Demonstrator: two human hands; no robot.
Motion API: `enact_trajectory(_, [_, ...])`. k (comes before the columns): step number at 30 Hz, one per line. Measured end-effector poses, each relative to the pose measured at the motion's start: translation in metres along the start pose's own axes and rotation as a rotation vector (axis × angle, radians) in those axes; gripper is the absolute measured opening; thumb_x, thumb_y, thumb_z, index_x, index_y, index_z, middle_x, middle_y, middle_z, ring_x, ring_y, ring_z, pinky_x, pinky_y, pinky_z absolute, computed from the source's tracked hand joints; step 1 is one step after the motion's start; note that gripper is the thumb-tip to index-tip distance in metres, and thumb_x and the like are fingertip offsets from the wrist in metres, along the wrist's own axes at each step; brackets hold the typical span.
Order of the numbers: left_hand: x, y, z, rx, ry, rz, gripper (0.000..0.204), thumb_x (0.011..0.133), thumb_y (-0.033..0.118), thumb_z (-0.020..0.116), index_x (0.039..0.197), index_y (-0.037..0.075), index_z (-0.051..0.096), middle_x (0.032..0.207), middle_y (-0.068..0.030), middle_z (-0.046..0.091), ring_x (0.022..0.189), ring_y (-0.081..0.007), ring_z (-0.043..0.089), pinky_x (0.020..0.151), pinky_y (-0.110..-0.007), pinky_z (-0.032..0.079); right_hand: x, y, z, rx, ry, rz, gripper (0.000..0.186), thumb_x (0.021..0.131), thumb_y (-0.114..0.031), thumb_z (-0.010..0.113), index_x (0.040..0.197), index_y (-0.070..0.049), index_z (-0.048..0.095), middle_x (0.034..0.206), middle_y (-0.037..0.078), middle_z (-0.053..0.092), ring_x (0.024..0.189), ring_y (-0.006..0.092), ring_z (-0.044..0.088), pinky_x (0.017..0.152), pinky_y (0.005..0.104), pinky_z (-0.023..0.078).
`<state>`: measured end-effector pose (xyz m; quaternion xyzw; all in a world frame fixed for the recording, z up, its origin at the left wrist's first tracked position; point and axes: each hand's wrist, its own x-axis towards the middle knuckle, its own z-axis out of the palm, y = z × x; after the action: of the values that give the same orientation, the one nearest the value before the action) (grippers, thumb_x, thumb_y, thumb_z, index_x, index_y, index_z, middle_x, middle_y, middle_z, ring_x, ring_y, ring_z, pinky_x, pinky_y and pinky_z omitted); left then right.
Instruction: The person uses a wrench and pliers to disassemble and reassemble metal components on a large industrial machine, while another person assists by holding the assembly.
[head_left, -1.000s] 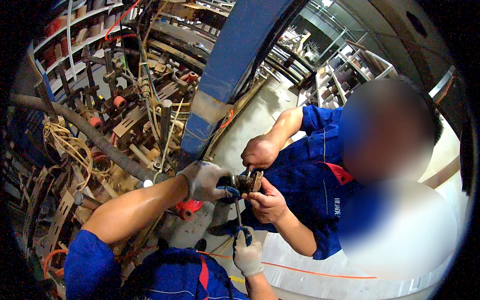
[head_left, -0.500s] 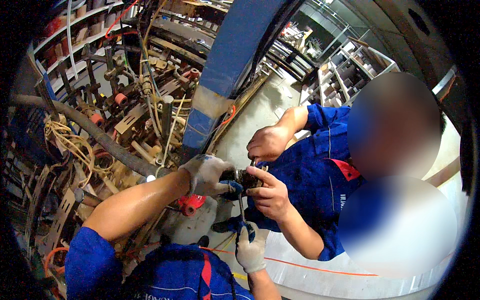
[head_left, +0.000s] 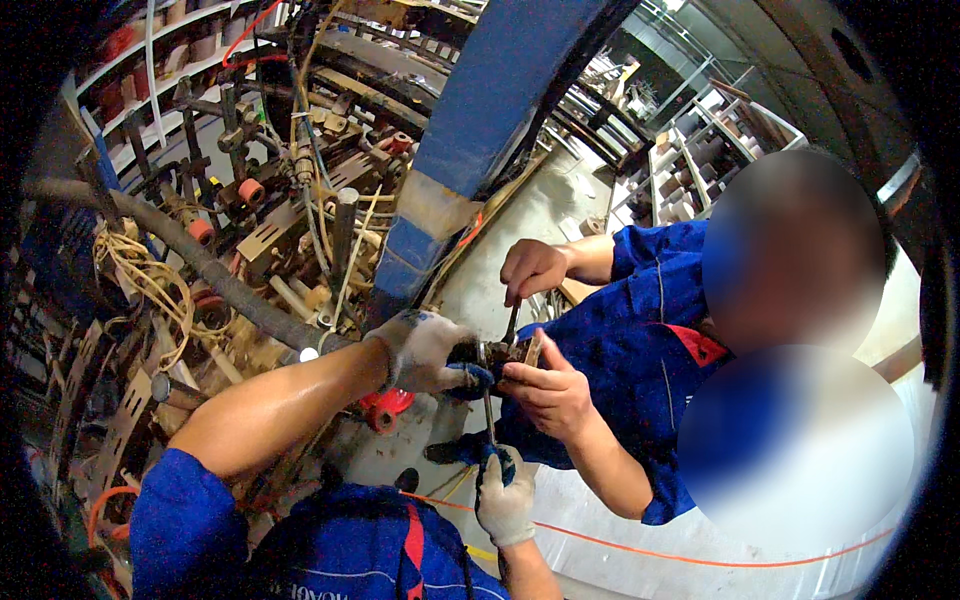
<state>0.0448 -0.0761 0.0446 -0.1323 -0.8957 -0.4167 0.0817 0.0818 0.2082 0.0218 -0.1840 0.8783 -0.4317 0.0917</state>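
My left hand (head_left: 425,352), in a grey-white glove with dark blue fingertips, is closed around the near end of a dark metal fitting (head_left: 510,352). In my gloved right hand (head_left: 507,496) I grip the lower end of a slim metal wrench (head_left: 489,415); its upper end meets the fitting by my left fingers. Across from me, a co-worker's bare hand (head_left: 550,390) steadies the fitting's other end. Their other hand (head_left: 533,270) holds a second wrench (head_left: 513,322), which reaches down to the fitting. Fingers partly hide the contact points.
A blue steel post (head_left: 470,110) rises just beyond the hands. To the left are a thick dark hose (head_left: 200,268), coiled tan cables (head_left: 135,265) and racks crowded with metal parts. Below my left wrist lies a red part (head_left: 385,408). An orange line (head_left: 650,555) crosses the pale surface at right.
The co-worker's farther hand has risen away from the fitting, and its wrench now shows more fully. My hands keep their grips with little movement. The whole view has shifted slightly.
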Motion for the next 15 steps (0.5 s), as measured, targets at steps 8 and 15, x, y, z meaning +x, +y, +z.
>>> enact_trajectory(8, [0.000, -0.005, 0.001, -0.043, 0.024, 0.057, 0.043, 0.082, 0.041, 0.076, 0.103, 0.004, 0.067, 0.089, -0.0224, 0.071, 0.087, -0.0398, 0.070, 0.076, -0.046, 0.055, -0.004, -0.008, 0.000, -0.074, 0.069, -0.137, 0.022, 0.100, -0.020, 0.056, 0.109, -0.002, 0.064, 0.081, 0.016, 0.066, 0.072, 0.0297, 0.064, 0.068, 0.0396, 0.051])
enact_trajectory(15, [-0.002, 0.015, -0.010, 0.071, 0.006, 0.068, 0.037, 0.083, 0.036, 0.080, 0.102, 0.006, 0.068, 0.087, -0.0164, 0.072, 0.081, -0.0298, 0.073, 0.071, -0.038, 0.055, -0.012, -0.002, -0.006, -0.238, 0.086, -0.324, 0.021, 0.097, -0.016, 0.059, 0.109, 0.001, 0.063, 0.082, 0.020, 0.068, 0.074, 0.0364, 0.068, 0.065, 0.0476, 0.052])
